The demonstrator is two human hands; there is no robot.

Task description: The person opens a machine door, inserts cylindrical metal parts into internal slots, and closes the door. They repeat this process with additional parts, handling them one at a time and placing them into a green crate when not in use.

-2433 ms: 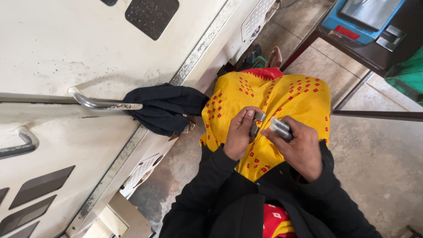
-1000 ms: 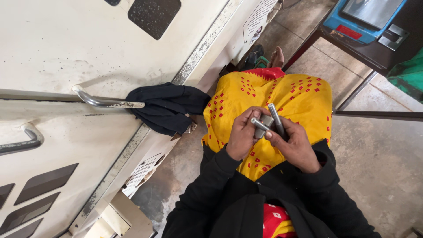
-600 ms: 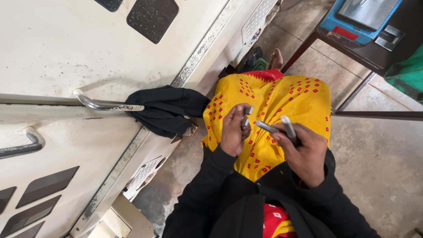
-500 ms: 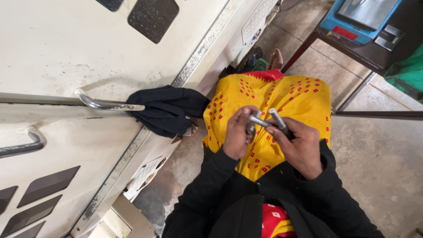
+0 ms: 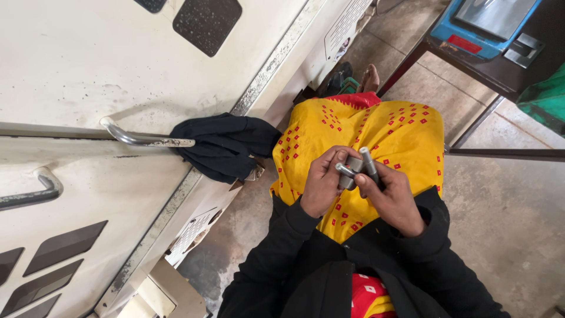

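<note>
My left hand (image 5: 322,181) and my right hand (image 5: 393,197) meet over my lap, above a yellow garment with red dots (image 5: 406,132). Between them I hold small grey metal parts (image 5: 355,168). A short metal rod (image 5: 368,162) sticks up from my right fingers. Another short rod end (image 5: 344,171) and a grey block sit against my left fingers. Both arms wear black sleeves (image 5: 282,247).
A large cream machine cabinet (image 5: 118,70) fills the left, with metal handles (image 5: 144,138) and a black cloth (image 5: 226,144) hung on one. A blue scale (image 5: 482,23) rests on a dark stand at top right. Concrete floor (image 5: 506,224) lies to the right.
My hands drew apart with the metal parts, then came back together; now they hold the parts close over my lap.
</note>
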